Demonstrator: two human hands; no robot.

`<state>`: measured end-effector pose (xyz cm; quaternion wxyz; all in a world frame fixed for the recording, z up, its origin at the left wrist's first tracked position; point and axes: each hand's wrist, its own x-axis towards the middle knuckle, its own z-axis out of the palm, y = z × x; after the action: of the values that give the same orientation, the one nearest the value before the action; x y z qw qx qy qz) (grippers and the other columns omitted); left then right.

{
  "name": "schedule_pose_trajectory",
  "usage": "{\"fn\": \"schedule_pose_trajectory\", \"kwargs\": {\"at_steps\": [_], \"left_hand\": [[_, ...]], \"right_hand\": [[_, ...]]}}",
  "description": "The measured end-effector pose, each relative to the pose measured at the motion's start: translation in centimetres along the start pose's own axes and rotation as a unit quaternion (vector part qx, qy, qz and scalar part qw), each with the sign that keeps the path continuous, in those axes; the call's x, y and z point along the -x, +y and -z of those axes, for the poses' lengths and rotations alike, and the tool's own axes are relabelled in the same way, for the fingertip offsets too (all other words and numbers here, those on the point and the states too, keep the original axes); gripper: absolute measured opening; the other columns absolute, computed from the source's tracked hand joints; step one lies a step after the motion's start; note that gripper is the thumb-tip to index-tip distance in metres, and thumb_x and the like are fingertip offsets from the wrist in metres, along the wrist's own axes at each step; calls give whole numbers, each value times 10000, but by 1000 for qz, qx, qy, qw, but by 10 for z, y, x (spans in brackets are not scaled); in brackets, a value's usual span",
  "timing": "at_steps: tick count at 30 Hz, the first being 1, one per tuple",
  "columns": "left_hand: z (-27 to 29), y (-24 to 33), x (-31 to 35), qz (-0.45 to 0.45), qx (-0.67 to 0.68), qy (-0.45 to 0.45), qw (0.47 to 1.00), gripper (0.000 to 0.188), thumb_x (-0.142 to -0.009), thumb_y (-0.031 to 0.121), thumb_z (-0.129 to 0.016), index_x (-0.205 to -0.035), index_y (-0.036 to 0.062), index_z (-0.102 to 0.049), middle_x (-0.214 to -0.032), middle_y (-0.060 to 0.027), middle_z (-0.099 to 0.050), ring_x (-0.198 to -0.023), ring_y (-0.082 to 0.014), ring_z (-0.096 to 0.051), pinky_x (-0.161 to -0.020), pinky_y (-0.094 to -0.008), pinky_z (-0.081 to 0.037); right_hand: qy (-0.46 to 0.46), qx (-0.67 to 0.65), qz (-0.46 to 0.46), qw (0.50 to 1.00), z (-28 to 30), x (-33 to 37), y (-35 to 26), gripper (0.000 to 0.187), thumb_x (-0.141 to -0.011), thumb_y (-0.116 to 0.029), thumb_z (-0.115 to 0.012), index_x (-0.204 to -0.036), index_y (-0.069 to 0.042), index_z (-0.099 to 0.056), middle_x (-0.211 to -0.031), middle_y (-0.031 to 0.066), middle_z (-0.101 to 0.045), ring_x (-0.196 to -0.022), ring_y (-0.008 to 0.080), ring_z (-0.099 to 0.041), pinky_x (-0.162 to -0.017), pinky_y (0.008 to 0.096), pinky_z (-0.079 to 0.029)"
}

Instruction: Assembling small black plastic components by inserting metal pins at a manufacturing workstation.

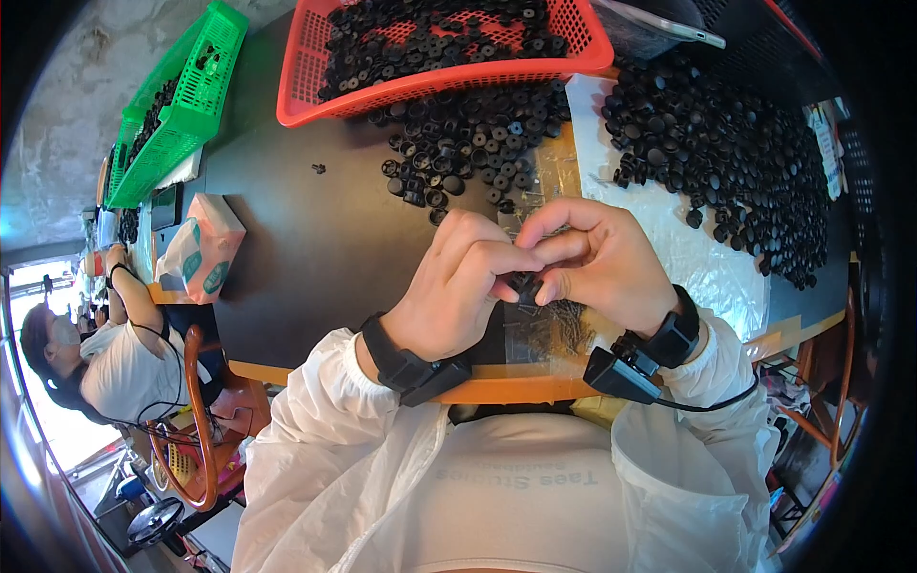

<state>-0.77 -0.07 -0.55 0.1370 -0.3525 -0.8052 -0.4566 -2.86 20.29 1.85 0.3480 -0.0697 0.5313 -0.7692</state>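
Above the table's near edge my left hand (pixel 457 279) and my right hand (pixel 611 260) meet, fingers closed. Between their fingertips is a small black plastic part (pixel 522 283), mostly hidden by the fingers. Just beneath lies a heap of thin metal pins or screws (pixel 570 329) on clear tape. Beyond my hands, black round parts with center holes (pixel 487 138) spread out from a red basket (pixel 449 74). To the right of my right hand, a large pile of black round caps (pixel 721 158) rests partly on a clear plastic sheet (pixel 707 272).
A pink and white tissue pack (pixel 202 250) stands on the table's left side, near a green basket (pixel 177 110) of black parts. One loose black piece (pixel 318 169) lies on the dark tabletop (pixel 296 258). Another person (pixel 134 368) sits at far left. A phone (pixel 659 21) is at upper right.
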Motion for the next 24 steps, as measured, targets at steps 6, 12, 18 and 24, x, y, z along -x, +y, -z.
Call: {"fn": "schedule_pose_trajectory", "kwargs": {"at_steps": [6,12,18,24], "left_hand": [[7,1,-3,19,60,-39,997,558,-588,-218,-633,-1074,51,-587,-901,-92,-527,-803,-286,-514,-700,-331,-462],[8,1,-4,7,43,-39,998,540,-586,-207,-642,-1061,46,-590,-892,-97,-524,-791,-288,-513,-692,-334,-455],[8,0,-2,-15,-18,-4,1000,506,-596,-140,-701,-1056,44,-598,-891,-101,-527,-778,-290,-529,-684,-351,-461],[7,0,-2,-38,-68,2,997,493,-592,-91,-737,-1044,46,-595,-888,-95,-527,-766,-286,-538,-650,-365,-469]], "right_hand": [[-8,25,-11,1000,0,0,-3,339,-778,120,-679,-1091,18,-599,-993,98,-696,-945,136,-673,-823,261,-531],[-8,36,4,999,-2,1,-4,326,-788,113,-672,-1093,21,-600,-991,101,-700,-936,144,-678,-827,262,-533],[6,16,56,998,-6,3,5,355,-814,149,-601,-1152,40,-591,-1072,124,-678,-986,160,-668,-852,275,-542],[-7,12,73,997,-5,2,7,364,-826,170,-551,-1169,53,-585,-1096,129,-669,-1020,175,-665,-844,273,-544]]}}
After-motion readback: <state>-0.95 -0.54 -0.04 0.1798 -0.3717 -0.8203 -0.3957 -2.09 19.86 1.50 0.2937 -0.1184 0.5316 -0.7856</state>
